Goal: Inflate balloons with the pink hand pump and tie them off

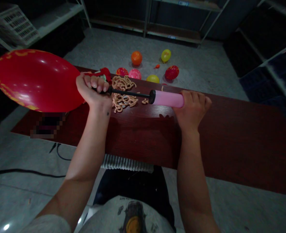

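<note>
A large red balloon [38, 81] with yellow printing swells out to the left of my left hand [91, 87]. That hand is closed around the black end of a balloon pump [167, 98], right at the balloon's neck. How the neck sits on the pump is hidden by my fingers. My right hand [192, 106] is wrapped around the far end of the pump's pink barrel. Between my hands the black rod shows, drawn out of the barrel. The pump lies nearly level above the table. Behind the rod is a heap of beige, twisted, uninflated balloons [125, 100].
The dark red-brown table [138, 139] runs across in front of me. A pixelated flat object [48, 125] lies at its left. Several inflated balloons, an orange one [136, 58] among them, rest on the floor beyond. Shelves [174, 32] line the back; a black cable [28, 171] crosses the floor.
</note>
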Tool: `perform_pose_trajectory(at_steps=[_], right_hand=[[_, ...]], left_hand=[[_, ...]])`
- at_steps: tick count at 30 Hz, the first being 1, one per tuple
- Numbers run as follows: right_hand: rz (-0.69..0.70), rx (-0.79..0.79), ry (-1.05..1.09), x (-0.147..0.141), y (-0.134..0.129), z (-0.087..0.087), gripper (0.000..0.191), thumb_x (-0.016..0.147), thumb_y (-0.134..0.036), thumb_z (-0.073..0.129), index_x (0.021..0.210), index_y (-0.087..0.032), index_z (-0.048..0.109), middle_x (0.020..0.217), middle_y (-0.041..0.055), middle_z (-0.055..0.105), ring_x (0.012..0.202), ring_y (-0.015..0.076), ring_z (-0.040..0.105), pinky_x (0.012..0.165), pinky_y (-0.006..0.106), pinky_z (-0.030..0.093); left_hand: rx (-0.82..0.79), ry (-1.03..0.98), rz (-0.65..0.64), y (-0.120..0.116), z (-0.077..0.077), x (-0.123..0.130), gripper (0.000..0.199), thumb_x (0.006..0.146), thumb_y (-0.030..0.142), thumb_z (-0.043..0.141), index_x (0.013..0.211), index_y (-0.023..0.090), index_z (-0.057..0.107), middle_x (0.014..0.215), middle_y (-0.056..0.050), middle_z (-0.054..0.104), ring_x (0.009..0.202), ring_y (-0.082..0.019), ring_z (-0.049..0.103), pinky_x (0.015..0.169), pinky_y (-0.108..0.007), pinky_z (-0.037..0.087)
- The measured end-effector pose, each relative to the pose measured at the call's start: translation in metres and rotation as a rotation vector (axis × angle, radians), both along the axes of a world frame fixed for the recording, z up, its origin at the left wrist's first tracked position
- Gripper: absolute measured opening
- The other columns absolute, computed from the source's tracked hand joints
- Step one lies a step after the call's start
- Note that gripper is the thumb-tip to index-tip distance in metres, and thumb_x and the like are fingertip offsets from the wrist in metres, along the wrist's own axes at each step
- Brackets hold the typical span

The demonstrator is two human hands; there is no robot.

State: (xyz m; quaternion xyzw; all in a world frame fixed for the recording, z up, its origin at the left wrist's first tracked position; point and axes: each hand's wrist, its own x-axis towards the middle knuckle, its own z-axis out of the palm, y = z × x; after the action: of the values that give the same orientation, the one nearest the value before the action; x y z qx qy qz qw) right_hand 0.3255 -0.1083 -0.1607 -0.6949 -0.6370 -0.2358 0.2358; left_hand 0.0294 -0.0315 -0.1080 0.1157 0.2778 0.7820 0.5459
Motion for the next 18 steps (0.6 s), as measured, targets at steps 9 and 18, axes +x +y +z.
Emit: perform_pose_trajectory(at_steps=[9, 18], right_hand=[[0.082, -0.063, -0.001, -0.015, -0.001, 0.0, 0.027, 0.091, -0.038, 0.057, 0.109, -0.019, 0.065, 0.103, 0.0121, 0.07, 0.098, 0.0316, 0.058, 0.088, 0.046, 0.038], [0.33, -0.231, 0.017, -0.055, 0.001, -0.005, 0.031, 0.085, -0.041, 0.065, 0.103, -0.016, 0.067, 0.094, 0.0113, 0.075, 0.089, 0.0276, 0.064, 0.092, 0.043, 0.034]], left_hand=[[0.014, 0.091, 0.089, -0.008, 0.006, 0.023, 0.049, 0.109, 0.036, 0.036, 0.065, 0.021, 0.021, 0.051, 0.003, 0.023, 0.039, -0.011, 0.021, 0.041, -0.026, 0.022], [0.059, 0.243, -0.058, -0.02, -0.003, 0.063, 0.053, 0.109, 0.035, 0.035, 0.059, 0.023, 0.018, 0.046, 0.003, 0.019, 0.036, -0.012, 0.018, 0.035, -0.027, 0.019]])
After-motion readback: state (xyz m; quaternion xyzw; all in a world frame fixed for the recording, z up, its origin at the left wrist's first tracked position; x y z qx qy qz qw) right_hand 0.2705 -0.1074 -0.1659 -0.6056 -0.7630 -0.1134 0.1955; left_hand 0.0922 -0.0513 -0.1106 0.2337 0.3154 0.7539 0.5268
